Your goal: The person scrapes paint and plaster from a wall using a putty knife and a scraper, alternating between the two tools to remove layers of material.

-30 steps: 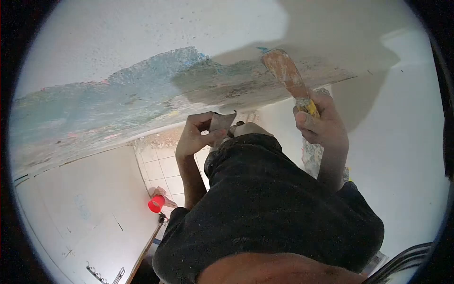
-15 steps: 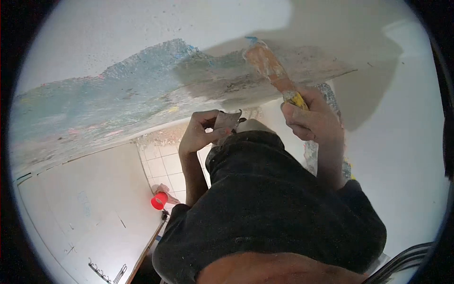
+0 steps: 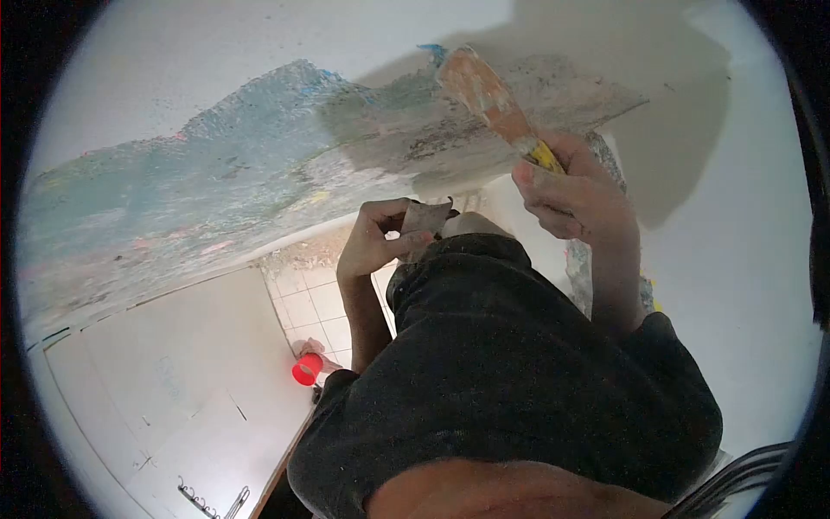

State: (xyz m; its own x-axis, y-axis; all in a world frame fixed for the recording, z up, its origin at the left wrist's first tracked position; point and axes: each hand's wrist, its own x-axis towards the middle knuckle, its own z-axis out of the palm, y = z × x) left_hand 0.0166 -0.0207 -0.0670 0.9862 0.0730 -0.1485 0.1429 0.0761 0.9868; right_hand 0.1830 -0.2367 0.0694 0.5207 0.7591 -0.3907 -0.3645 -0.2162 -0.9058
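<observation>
My right hand (image 3: 577, 192) is wrapped round the yellow handle of a putty knife (image 3: 486, 91), its blade smeared brown and white. The blade's tip overlaps the wall at the upper edge of a bare blue-grey patch (image 3: 251, 147), beside a small blue paint flake (image 3: 430, 54). In front of my body, my left hand (image 3: 373, 244) pinches a thin greyish flat piece (image 3: 425, 220) with a curled dark corner between thumb and fingers. I cannot tell what this piece is.
White paint (image 3: 389, 35) borders the stripped patch. A rough grey strip (image 3: 581, 268) runs down beside my right forearm. Below are a tiled floor (image 3: 301, 310), a red cup-like container (image 3: 306, 369), a white panel (image 3: 173, 363) and metal hooks (image 3: 197, 500). Dark cables (image 3: 735, 480) lie at the lower right.
The putty knife's tip has shifted slightly up and left along the patch's edge, and more of the blue flake shows beside it. My left hand still pinches the flat piece.
</observation>
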